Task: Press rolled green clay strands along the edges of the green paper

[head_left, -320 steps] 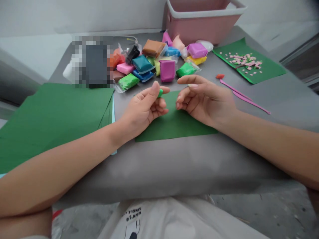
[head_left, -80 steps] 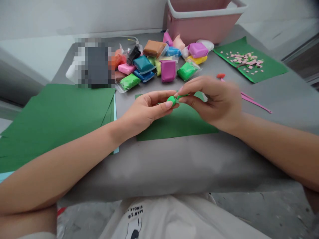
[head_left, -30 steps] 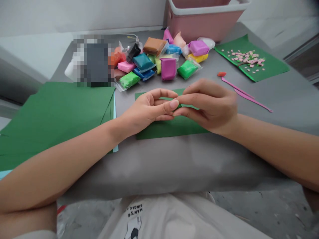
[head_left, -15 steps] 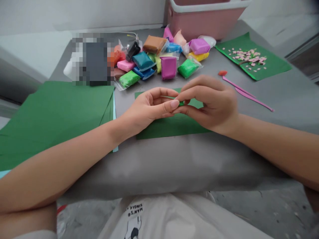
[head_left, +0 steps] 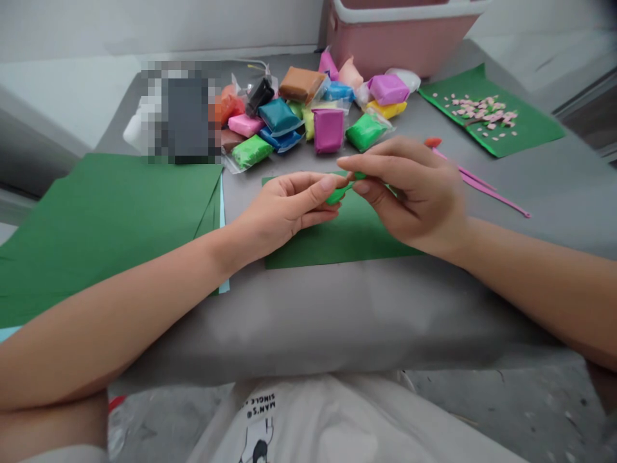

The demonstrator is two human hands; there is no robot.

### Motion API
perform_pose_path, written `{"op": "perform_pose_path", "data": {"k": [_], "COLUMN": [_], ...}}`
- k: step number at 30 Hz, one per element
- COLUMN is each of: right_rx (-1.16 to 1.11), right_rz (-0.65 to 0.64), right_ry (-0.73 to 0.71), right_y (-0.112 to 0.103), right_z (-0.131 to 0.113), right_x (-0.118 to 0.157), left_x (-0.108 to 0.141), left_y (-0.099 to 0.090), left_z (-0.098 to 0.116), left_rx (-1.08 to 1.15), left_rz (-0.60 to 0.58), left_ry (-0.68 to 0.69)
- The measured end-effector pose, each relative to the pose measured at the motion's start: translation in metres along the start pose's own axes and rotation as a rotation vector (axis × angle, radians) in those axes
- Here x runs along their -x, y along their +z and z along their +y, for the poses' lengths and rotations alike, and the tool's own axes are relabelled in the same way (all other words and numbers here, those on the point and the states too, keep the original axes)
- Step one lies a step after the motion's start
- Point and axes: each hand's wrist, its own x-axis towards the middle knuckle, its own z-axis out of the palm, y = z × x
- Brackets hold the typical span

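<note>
Bright green clay (head_left: 339, 194) stretches between my two hands, above a green sheet (head_left: 337, 247) on the grey table. My left hand (head_left: 301, 202) pinches its larger piece between thumb and fingers. On the right, my right hand (head_left: 409, 193) grips a small green bit at the other end with thumb and fingertips. Part of the clay is hidden by the fingers. Behind the hands lies a wrapped green clay pack (head_left: 367, 130).
Several coloured clay packs (head_left: 328, 130) lie at the back, before a pink bin (head_left: 400, 45). Green sheets (head_left: 110, 218) are stacked at left. Pink tools (head_left: 496, 195) and a blossom picture (head_left: 530, 128) lie at right. A pixelated dark object (head_left: 187, 119) stands back left.
My right hand has drawn slightly up and away from my left hand. More of the green clay shows, now stretched between them.
</note>
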Motion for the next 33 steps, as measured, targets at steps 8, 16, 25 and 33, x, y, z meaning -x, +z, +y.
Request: {"op": "perform_pose_path", "data": {"k": [8, 16, 25, 33], "right_rx": [-0.078, -0.205, -0.228, -0.397], "right_rz": [-0.062, -0.074, -0.029, 0.016], "right_ry": [0.166, 0.288, 0.307, 0.495], "right_y": [-0.002, 0.003, -0.005, -0.002], "right_z": [-0.006, -0.006, -0.012, -0.004], "right_x": [0.001, 0.005, 0.001, -0.002], "left_x": [0.001, 0.001, 0.003, 0.005], "left_y": [-0.005, 0.001, 0.004, 0.024], "left_z": [-0.005, -0.001, 0.004, 0.016], "left_rx": [-0.073, -0.051, 0.012, -0.069], "left_rz": [0.005, 0.004, 0.031, 0.149], "left_ry": [0.014, 0.001, -0.028, -0.072]}}
